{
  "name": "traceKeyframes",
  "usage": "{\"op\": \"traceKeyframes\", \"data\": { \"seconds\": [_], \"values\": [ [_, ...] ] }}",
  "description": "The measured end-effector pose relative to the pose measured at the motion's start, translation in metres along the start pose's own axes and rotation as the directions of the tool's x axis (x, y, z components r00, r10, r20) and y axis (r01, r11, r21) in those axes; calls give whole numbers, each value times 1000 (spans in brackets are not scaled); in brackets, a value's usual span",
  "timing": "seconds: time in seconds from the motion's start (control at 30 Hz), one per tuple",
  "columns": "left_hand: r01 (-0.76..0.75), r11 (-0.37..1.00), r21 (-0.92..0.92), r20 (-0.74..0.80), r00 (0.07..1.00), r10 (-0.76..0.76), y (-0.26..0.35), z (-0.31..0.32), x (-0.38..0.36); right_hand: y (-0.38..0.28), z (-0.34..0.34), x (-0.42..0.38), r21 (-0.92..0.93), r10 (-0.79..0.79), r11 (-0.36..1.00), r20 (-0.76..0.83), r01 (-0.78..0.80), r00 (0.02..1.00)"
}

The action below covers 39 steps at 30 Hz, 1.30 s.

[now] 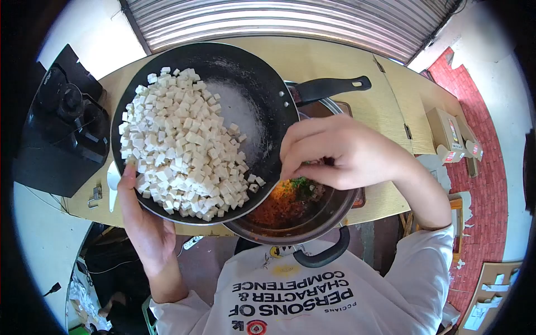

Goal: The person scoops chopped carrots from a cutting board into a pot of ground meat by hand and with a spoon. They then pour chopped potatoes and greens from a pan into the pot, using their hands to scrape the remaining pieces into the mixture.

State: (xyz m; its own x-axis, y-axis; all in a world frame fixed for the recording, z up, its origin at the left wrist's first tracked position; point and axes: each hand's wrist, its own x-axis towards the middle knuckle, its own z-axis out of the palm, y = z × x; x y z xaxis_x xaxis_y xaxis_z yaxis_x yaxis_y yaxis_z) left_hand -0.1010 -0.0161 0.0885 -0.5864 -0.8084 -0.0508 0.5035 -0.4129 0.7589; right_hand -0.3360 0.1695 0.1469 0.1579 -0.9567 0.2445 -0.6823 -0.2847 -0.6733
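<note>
Left hand (146,223) is under the near rim of a black frying pan (262,95), thumb hooked up over the edge and the rest of the hand cupped beneath, so it's carrying the pan tilted down toward the person. The pan is loaded with small white tofu cubes (181,145), heaped on the left and lower side, a few loose ones sitting right at the low lip. The upper right part of the pan floor is bare with a whitish wet film. Its black handle (329,87) sticks out to the right, away from the body.

Right hand (340,153) is curled over the pan's lower right edge, fingers bent in and bunched together at the rim. Can't tell if it's actually pinching anything, the fingertips are tucked under.

Directly below the pan's low edge sits a darker wok (312,223) with a red-orange sauce (282,206) and a bit of chopped green stuff (301,183) in it, its looped handle (326,254) pointing at the person's white printed t-shirt (312,290).

All of it is over a light wooden table (335,58). A black appliance (64,120) sits on the left end, and small cardboard boxes (449,134) are off to the right.
</note>
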Motion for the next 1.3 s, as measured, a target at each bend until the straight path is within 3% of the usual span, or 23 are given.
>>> {"op": "traceKeyframes", "data": {
  "seconds": [0.1,0.17,0.2,0.23,0.3,0.47,0.5,0.53,0.6,0.67,0.73,0.77,0.83,0.87,0.9,0.97,1.0,1.07,1.1,1.17,1.23,1.3],
  "values": [
    [4,1000,-24,53,999,-3,4,-5,6,2,-6,-9,-69,-42,997,-84,37,996],
    [-93,993,66,-92,991,99,8,4,14,5,-3,-17,-332,-29,943,-50,11,998],
    [-114,991,75,-86,989,120,11,8,20,6,4,-20,-454,-52,891,-31,32,998],
    [-116,990,76,-88,989,123,14,13,24,6,10,-23,-453,-54,891,-29,35,998],
    [-162,984,75,-109,979,170,20,22,30,4,21,-27,-658,52,753,55,-3,997],
    [-214,972,92,-91,971,222,24,49,40,4,25,-23,-693,67,721,44,-18,997],
    [-220,971,93,-92,969,228,24,51,43,5,24,-23,-710,0,704,4,3,1000],
    [-210,973,92,-49,975,215,22,51,46,6,24,-22,-727,-68,686,-33,23,997],
    [-155,984,90,82,986,148,21,53,47,-1,19,-23,-721,-51,693,-47,2,998],
    [-114,991,63,19,993,113,11,64,45,-4,19,-22,-713,-45,701,-54,-7,998],
    [-65,998,23,69,996,64,-1,62,45,-5,18,-21,-751,-63,638,-270,-170,961],
    [-41,999,-11,95,995,42,-7,64,41,-3,13,-25,-754,-69,636,-268,-165,961],
    [22,998,-67,101,995,-15,-18,67,36,4,-5,-42,-553,148,781,-287,-290,946],
    [21,998,-67,100,995,-15,-22,70,34,12,-13,-52,-267,365,854,-302,-446,881],
    [72,989,-125,129,990,-56,-26,72,31,31,-24,-70,-60,389,908,-243,-414,889],
    [136,974,-181,165,981,-106,-32,72,28,51,-19,-82,378,249,923,-454,-68,856],
    [158,966,-206,194,974,-118,-35,72,26,59,-18,-83,377,256,923,-457,-75,852],
    [167,962,-216,209,970,-122,-43,73,27,70,-18,-79,732,330,634,-548,249,769],
    [175,961,-215,215,968,-128,-46,72,25,69,-18,-73,729,334,638,-552,248,764],
    [131,984,-122,197,975,-106,-50,72,21,68,-18,-59,791,580,426,-611,439,539],
    [167,977,-136,236,963,-132,-53,77,21,75,-28,-54,773,571,408,-631,485,525],
    [205,968,-146,273,949,-159,-58,76,23,79,-34,-47,701,635,269,-645,661,426]
  ]
}}
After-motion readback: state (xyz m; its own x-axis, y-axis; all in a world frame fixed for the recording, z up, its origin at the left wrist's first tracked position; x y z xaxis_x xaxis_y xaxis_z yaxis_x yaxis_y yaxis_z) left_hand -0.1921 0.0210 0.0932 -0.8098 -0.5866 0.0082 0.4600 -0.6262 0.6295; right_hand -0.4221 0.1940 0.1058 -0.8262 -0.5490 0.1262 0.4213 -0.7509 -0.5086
